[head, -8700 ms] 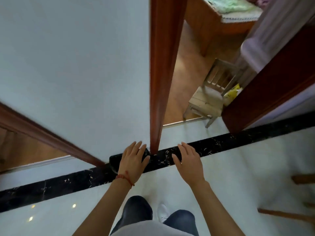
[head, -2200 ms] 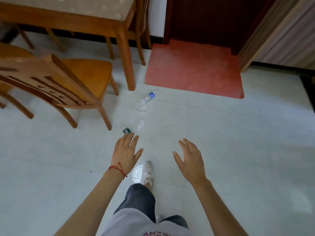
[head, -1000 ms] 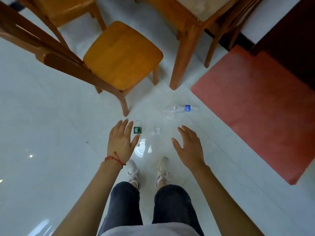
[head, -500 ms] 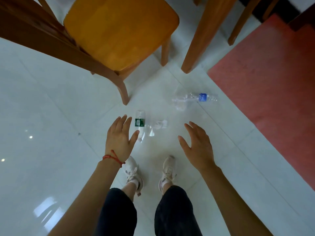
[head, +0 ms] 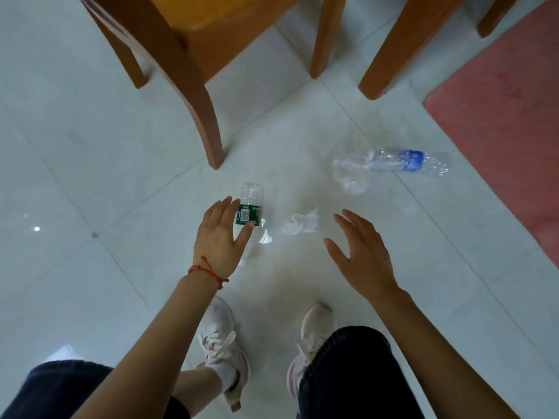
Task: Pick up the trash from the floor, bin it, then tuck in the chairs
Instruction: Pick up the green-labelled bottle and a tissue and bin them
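chair being cut off by the top edge, left hand covering the green-label bottle's lower part, red mat running off right

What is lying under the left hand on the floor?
A clear bottle with a green label lies partly under the left hand. Its base end and label show; the hand covers part of its neck end, and no cap can be made out.

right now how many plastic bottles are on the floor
2. A clear plastic bottle with a green label lies by the left hand; a crushed clear plastic bottle with a blue label lies near the red mat. Others may be out of view.
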Demonstrator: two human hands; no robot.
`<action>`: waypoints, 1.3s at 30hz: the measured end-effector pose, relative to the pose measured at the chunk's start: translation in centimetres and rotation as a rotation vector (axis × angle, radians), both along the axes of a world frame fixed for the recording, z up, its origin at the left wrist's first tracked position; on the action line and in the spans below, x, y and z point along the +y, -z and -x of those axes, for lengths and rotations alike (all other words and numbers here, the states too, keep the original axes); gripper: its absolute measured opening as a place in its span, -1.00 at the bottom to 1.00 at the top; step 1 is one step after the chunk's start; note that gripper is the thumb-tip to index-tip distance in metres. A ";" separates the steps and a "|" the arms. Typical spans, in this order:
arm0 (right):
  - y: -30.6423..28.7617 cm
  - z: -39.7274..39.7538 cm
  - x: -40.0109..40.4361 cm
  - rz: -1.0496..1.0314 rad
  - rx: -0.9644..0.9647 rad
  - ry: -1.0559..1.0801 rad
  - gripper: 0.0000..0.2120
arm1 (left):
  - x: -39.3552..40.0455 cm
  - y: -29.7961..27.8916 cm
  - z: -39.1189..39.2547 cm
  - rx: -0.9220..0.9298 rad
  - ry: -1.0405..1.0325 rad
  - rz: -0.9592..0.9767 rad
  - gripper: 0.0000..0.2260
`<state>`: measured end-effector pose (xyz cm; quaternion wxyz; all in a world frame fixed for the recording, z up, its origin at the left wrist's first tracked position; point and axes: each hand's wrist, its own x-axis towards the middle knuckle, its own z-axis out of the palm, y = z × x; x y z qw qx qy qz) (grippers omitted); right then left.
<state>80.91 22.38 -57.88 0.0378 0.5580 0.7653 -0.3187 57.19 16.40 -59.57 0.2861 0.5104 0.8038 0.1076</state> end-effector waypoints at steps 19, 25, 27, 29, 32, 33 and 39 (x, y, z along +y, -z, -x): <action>22.2 1.3 2.0 -0.132 0.202 0.033 -0.51 | 0.3 20.5 0.2 -0.298 -0.524 0.131 -0.50; 23.8 1.3 1.6 -0.131 0.233 0.162 -0.53 | 0.5 21.5 -0.7 -0.313 -0.563 0.132 -0.55; 24.1 1.6 1.1 -0.147 0.217 0.238 -0.53 | 0.2 21.6 -0.7 -0.398 -0.613 0.129 -0.48; 24.5 2.2 0.7 -0.140 0.194 0.300 -0.50 | -0.4 21.6 -0.4 -0.519 -0.708 0.103 -0.51; 25.4 3.6 -0.1 -0.097 0.137 0.313 -0.40 | -1.3 21.7 -0.1 -0.708 -0.865 0.056 -0.68; 25.7 4.0 -0.3 -0.100 0.115 0.305 -0.37 | -1.6 21.7 0.0 -0.745 -0.896 0.048 -0.72; 27.1 6.1 -1.2 -0.163 0.026 0.256 -0.27 | -2.4 21.0 0.5 -0.786 -0.921 0.005 -0.63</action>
